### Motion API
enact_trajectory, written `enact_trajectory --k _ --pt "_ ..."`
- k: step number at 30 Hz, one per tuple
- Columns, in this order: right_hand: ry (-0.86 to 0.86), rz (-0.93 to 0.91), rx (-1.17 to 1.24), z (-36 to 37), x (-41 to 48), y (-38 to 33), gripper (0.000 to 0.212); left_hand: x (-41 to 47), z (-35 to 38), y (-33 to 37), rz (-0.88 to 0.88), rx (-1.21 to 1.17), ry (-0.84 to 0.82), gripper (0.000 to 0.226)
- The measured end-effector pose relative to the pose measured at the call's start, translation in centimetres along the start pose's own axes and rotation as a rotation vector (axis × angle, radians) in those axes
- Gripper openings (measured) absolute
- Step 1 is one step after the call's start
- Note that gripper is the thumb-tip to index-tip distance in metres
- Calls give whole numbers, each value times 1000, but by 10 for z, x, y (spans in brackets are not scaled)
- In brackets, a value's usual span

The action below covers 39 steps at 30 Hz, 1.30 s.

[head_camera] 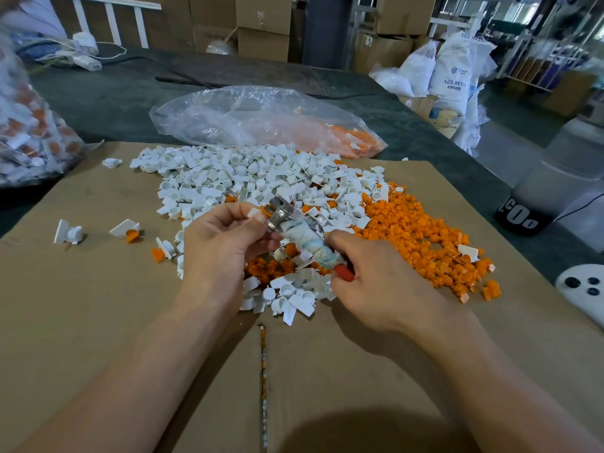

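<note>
Two hands hold one cloth-wrapped, metal-headed tool (302, 235) between them.
Rigid, probably top-heavy steel head (278, 214): left hand (222, 246) pinches it. Soft wrap (322, 255), judged non-slip: right hand (376, 279) grips here.

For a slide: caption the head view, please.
Left hand and right hand hold a cloth-wrapped tool over white parts and orange parts piled on cardboard.

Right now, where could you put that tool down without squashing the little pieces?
Bare cardboard lies left of the left hand, nearer than the stray pieces, and right of the right hand, nearer than the orange pile. The middle is crowded with white pieces.
</note>
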State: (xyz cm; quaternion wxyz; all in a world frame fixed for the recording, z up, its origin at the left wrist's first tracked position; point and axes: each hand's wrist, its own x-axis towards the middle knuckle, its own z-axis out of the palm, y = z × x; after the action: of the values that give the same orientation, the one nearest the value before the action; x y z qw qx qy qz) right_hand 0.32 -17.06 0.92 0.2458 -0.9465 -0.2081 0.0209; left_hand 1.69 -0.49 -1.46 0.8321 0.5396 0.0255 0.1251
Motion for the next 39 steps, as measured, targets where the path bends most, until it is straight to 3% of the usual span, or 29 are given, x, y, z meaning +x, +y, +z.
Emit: enact_trajectory --k 12,17,24,28,31,34,39 --pt "35 -1 -36 3 2 0 30 -2 2 2 -5 9 17 20" --pt "61 -32 -49 4 2 4 5 -2 2 4 -24 -6 22 18" --pt "276 25 -102 -8 9 27 28 1 3 9 -156 -185 9 10" --pt "320 182 -111 -15 13 46 46 6 -3 12 -182 -296 139 26" --pt "331 301 -161 -18 15 59 60 11 -11 13 -159 -343 276 26" --pt "312 373 -215 -20 17 66 69 20 -23 15 -69 -129 409 16" --pt "280 421 -232 -23 18 69 74 33 -52 28 186 506 581 19"
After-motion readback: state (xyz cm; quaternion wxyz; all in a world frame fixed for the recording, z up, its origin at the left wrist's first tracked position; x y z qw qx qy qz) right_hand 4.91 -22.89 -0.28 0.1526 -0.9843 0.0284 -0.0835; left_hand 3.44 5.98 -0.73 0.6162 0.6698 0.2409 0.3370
